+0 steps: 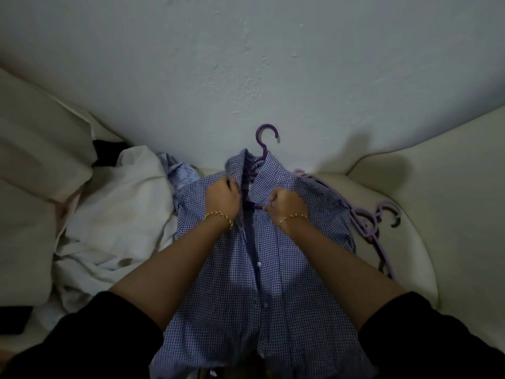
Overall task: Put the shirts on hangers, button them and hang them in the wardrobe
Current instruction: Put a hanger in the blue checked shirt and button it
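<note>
One checked shirt lies spread out, with one dark purple hanger inside its collar. Two hands are on the shirt below the collar: the left hand and the right hand. There are two gold bracelets, one on each wrist. At least two white buttons show down the shirt's front. Right of the shirt is a heap of pale purple hangers; two hooks show, but the full number cannot be told. Left of the shirt lie two more pieces, one white garment and one pale blue garment.

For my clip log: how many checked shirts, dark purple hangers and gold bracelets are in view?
checked shirt: 1
dark purple hanger: 1
gold bracelets: 2
Total: 4
</note>
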